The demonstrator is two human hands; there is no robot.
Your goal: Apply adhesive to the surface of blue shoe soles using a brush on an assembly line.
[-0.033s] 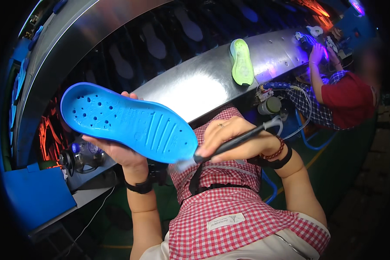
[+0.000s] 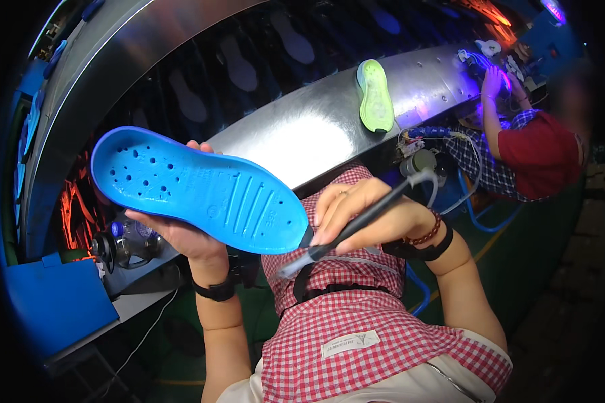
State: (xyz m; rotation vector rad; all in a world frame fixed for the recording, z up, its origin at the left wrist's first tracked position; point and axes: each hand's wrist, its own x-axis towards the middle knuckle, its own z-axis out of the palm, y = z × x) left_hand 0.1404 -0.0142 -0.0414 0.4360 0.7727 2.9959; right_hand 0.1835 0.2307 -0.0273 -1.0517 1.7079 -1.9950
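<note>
My left hand (image 2: 185, 235) is closed around a blue shoe sole (image 2: 202, 191), gripping it by its edges near the middle. The sole lies tilted, its inner face up, with small holes at the left end and ridges toward the right end, and its surface looks glossy. My right hand (image 2: 370, 211) holds a brush (image 2: 366, 218) with a black handle and a thin pale tube coming off its back end. Blurred pale bristles are just below the sole's right end, over my checked apron (image 2: 356, 319), and look apart from the sole.
A yellow-green sole (image 2: 376, 97) rests on the curved metal ledge (image 2: 282, 131) ahead. Beyond it are several dim soles (image 2: 238, 64). A co-worker (image 2: 534, 144) in red sits at the right. Beside them stands a lidded container (image 2: 420, 163). A clear jug (image 2: 134, 242) is at left.
The brush has moved down from the edge of the blue sole's right end, and its handle is steeper. The sole has shifted very slightly left.
</note>
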